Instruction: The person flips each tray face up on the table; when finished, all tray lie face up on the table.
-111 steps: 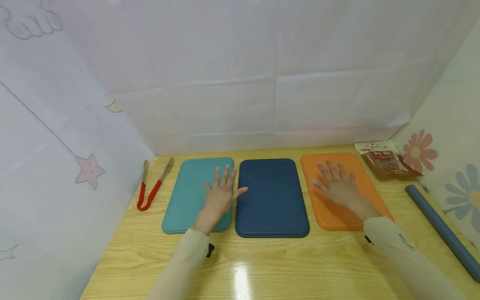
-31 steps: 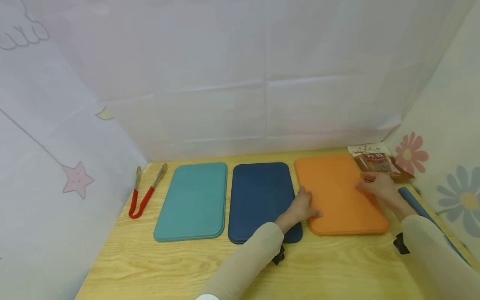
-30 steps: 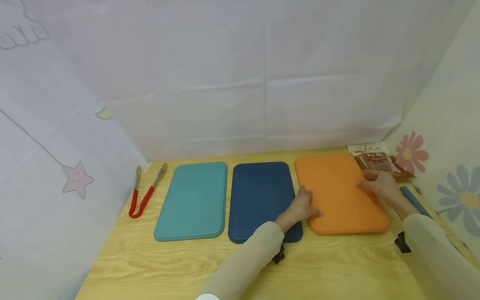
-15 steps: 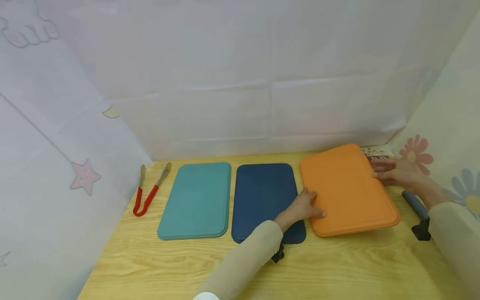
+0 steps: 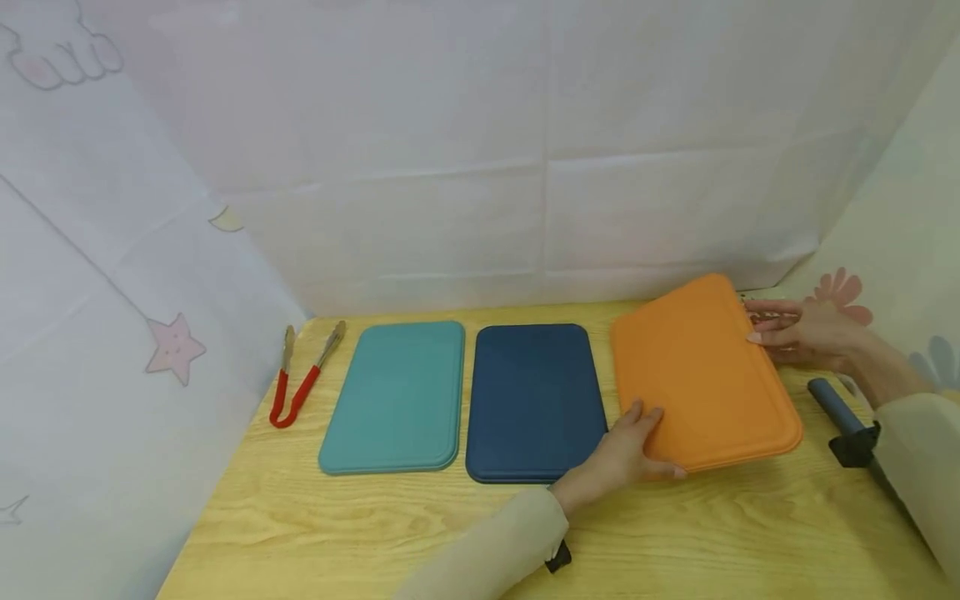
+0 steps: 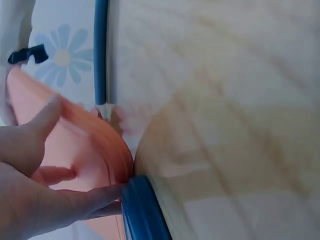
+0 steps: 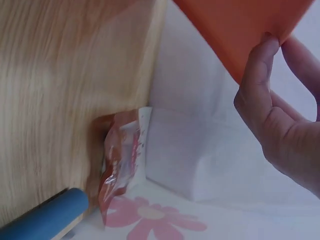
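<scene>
An orange rectangular board [image 5: 693, 375] with rounded corners is tilted in the head view, its right side raised off the table. My right hand [image 5: 817, 333] pinches its right edge; in the right wrist view the thumb and fingers meet at the orange board [image 7: 250, 30]. My left hand [image 5: 618, 458] touches the near left corner, fingers on its left side and thumb at the front edge. In the left wrist view, a finger of the left hand [image 6: 60, 195] reaches the edge of the dark blue board [image 6: 142, 210]. The dark blue board [image 5: 534, 400] lies flat beside the orange one.
A teal board [image 5: 397, 396] lies left of the blue one. Farther left are red-handled tongs [image 5: 300, 387]. At the right lie a brown food packet [image 7: 120, 155], mostly hidden in the head view, and a blue-grey rod [image 5: 836, 404]. White cloth walls enclose the table.
My hands have moved from resting spread over the teal and orange boards to the orange board alone. Its right side has risen, and my left hand has slid toward its near corner.
</scene>
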`<action>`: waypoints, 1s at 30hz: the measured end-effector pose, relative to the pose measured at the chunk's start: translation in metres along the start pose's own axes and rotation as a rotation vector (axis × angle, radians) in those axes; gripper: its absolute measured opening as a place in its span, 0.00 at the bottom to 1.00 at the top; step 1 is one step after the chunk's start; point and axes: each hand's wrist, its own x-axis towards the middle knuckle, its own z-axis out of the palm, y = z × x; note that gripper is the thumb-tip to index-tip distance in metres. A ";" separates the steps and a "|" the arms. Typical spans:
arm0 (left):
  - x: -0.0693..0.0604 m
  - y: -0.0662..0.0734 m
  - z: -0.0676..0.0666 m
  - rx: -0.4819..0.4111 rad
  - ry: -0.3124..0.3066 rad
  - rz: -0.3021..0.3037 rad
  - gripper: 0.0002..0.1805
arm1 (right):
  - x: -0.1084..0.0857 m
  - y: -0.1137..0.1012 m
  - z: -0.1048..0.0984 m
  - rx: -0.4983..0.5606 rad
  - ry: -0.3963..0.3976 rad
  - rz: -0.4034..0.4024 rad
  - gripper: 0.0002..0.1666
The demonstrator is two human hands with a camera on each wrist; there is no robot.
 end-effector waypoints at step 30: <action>-0.032 0.036 -0.026 0.129 0.353 0.516 0.55 | 0.019 -0.058 0.085 -0.029 0.005 -0.112 0.47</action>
